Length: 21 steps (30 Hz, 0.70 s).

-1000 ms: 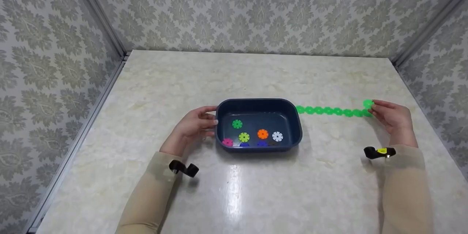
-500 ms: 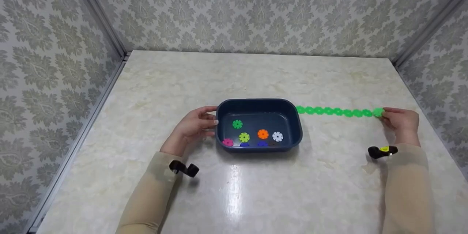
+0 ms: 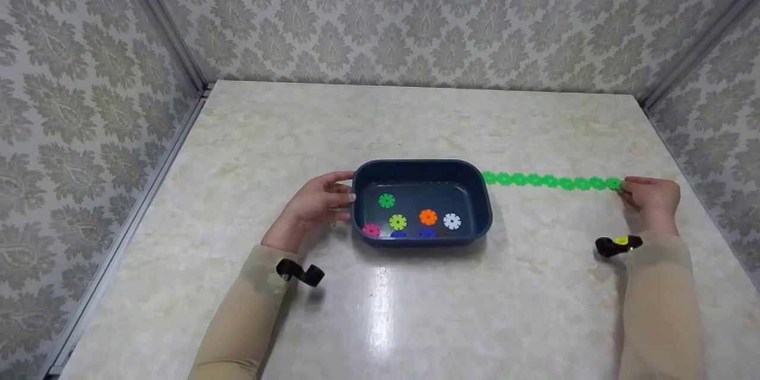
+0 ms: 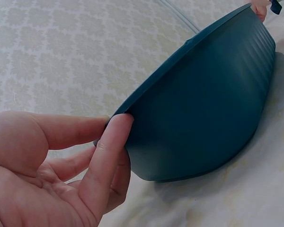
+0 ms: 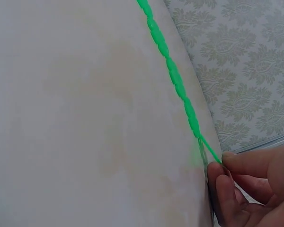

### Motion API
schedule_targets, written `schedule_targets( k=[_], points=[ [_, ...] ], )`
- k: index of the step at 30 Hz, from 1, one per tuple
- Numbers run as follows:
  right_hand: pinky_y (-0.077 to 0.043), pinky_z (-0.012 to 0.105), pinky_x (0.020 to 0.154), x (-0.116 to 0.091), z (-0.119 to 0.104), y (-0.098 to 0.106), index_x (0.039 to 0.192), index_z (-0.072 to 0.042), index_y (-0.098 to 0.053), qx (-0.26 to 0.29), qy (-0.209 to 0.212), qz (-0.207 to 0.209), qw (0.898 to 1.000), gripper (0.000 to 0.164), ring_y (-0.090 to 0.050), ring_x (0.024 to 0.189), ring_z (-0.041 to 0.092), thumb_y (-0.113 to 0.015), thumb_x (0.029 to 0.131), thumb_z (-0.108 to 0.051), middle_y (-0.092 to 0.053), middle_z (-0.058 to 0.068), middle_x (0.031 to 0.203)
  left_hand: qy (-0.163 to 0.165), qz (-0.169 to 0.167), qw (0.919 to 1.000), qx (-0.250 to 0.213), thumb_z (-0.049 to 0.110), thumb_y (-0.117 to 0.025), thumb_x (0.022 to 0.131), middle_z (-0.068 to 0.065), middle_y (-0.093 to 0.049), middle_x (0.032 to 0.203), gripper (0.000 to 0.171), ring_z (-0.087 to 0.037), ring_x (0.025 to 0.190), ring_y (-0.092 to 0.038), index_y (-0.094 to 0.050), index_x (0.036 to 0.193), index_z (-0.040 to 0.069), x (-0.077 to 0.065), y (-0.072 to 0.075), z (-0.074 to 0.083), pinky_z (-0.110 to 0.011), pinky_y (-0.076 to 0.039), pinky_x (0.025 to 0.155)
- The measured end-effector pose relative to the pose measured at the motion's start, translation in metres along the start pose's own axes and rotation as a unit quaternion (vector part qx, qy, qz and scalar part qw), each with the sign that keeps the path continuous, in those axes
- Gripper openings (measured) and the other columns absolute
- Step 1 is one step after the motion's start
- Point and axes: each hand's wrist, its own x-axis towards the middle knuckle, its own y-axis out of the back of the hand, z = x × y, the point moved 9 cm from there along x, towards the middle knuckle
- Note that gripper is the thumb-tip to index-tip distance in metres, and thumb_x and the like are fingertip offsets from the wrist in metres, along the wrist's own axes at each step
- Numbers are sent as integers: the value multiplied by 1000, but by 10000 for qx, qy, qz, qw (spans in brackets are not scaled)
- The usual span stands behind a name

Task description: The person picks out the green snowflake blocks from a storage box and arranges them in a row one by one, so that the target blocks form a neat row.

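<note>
In the head view, my left hand (image 3: 317, 199) holds the left rim of a dark blue plastic basin (image 3: 424, 242). Its fingertips meet at the rim and outer wall in the left wrist view. A chain of bright green notched snowflake discs (image 3: 534, 180) lies in a nearly straight row, running right from the basin. At its far right end, my right hand (image 3: 653, 196) pinches a green snowflake disc (image 3: 613, 184) between thumb and fingers. The right wrist view shows this disc (image 5: 210, 149) edge-on, touching the chain's end at an angle.
Several loose snowflake discs lie in the basin, among them a dark green disc (image 3: 386, 200), an orange disc (image 3: 427, 217) and a white disc (image 3: 452, 221). The pale marbled table (image 3: 504, 309) is bounded by patterned walls (image 3: 392, 18) behind and at both sides.
My right hand has moved right and slightly down, bringing its green disc from above the chain to the row's right end, where it now lies flatter. My left hand stays at the basin.
</note>
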Motion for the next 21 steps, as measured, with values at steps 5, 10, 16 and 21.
schedule_targets(
  k=[5,10,16,21],
  points=[
    [-58,15,66,-1,0,0,110,-14,-66,-2,-10,33,10000,14,-65,60,-3,-62,100,-6,-59,-17,58,-78,-67,9999,-13,-2,-64,98,-4,-59,105,59,-11,83,-68,-46,153,9,-1,-1,1,-28,-62,68],
    [-58,16,66,-2,4,1,105,-17,-65,270,-188,136,9994,12,-66,62,-1,-63,100,-6,-60,-15,60,-131,-42,9999,47,-2,-64,97,-4,-58,103,60,-10,81,-67,-46,153,8,-1,-1,1,-28,-62,68],
    [-57,16,64,-6,3,-1,103,-19,-64,308,-116,144,9994,10,-67,63,0,-62,100,-10,-61,-16,61,-132,-36,9999,42,-2,-64,97,-5,-58,105,59,-11,82,-67,-46,153,8,1,0,0,-29,-62,68],
    [-58,16,65,-17,-6,-10,104,-17,-66,770,66,-33,9970,9,-69,66,2,-66,98,-11,-64,-14,68,-156,-69,9999,30,-2,-65,97,-5,-59,105,60,-11,81,-67,-46,153,8,2,0,0,-28,-62,67]
  ],
)
